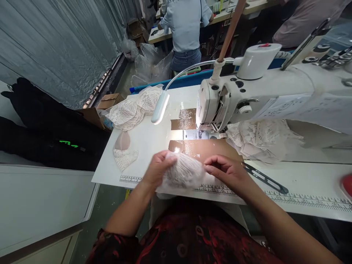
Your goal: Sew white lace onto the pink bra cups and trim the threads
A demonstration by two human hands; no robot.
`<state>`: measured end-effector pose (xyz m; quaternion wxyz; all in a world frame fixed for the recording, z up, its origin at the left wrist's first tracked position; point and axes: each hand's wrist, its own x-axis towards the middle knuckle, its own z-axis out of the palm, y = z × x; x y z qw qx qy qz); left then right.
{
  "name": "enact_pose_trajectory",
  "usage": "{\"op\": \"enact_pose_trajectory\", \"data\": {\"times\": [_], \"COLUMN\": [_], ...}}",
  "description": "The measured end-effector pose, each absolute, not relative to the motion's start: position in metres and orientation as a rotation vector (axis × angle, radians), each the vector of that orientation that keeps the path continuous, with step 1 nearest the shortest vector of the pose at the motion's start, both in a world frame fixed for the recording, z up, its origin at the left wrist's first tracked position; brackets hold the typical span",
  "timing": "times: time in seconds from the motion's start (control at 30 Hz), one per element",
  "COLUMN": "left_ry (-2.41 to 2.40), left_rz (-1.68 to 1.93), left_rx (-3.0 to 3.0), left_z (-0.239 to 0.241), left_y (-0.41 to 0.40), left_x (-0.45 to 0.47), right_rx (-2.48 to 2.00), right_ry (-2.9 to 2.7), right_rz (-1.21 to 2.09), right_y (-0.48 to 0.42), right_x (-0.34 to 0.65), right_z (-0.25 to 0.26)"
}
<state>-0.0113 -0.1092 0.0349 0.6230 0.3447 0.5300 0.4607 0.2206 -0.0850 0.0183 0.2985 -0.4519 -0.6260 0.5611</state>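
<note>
Both of my hands hold a rounded white lace piece (183, 172) at the near edge of the white sewing table (148, 141). My left hand (157, 169) is curled around its left side. Pinching its right edge, my right hand (227, 171) has its fingers closed. Just beyond the lace lies a brown card plate (203, 147) in front of the needle of the white sewing machine (247, 95).
A lace pile (134, 108) sits at the table's far left, one padded lace cup (123, 149) nearer, more lace (261, 139) under the machine arm. A gooseneck lamp (160, 107) hangs over the table. Dark tweezers (265, 179) lie at right. A person in a light shirt (185, 25) stands beyond.
</note>
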Motion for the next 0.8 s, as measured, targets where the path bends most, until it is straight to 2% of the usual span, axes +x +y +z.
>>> {"op": "enact_pose_trajectory", "data": {"times": [0.13, 0.27, 0.33, 0.43, 0.53, 0.7, 0.8], "left_ry": [1.673, 1.652, 1.543, 1.468, 1.385, 1.270, 1.189], "left_rz": [1.217, 0.945, 0.752, 0.708, 0.708, 0.489, 0.609], "left_rx": [1.538, 2.171, 2.201, 2.204, 2.213, 2.221, 2.160], "left_z": [0.059, 0.039, 0.018, -0.002, 0.001, 0.020, 0.013], "left_y": [-0.078, -0.040, -0.031, -0.037, -0.049, -0.047, -0.039], "left_x": [-0.035, 0.001, 0.029, 0.057, 0.056, 0.029, 0.023], "right_rx": [-1.320, -1.328, -1.332, -1.354, -1.344, -1.372, -1.347], "right_ry": [-1.654, -1.855, -1.981, -2.149, -2.350, -2.623, -2.654], "right_rz": [1.321, 1.151, 1.055, 0.881, 0.638, 0.259, 0.131], "right_y": [-0.076, -0.060, -0.049, -0.037, -0.034, -0.042, -0.042], "right_x": [0.241, 0.241, 0.234, 0.224, 0.216, 0.213, 0.213], "right_z": [0.025, 0.035, 0.037, 0.030, 0.015, 0.000, -0.003]}}
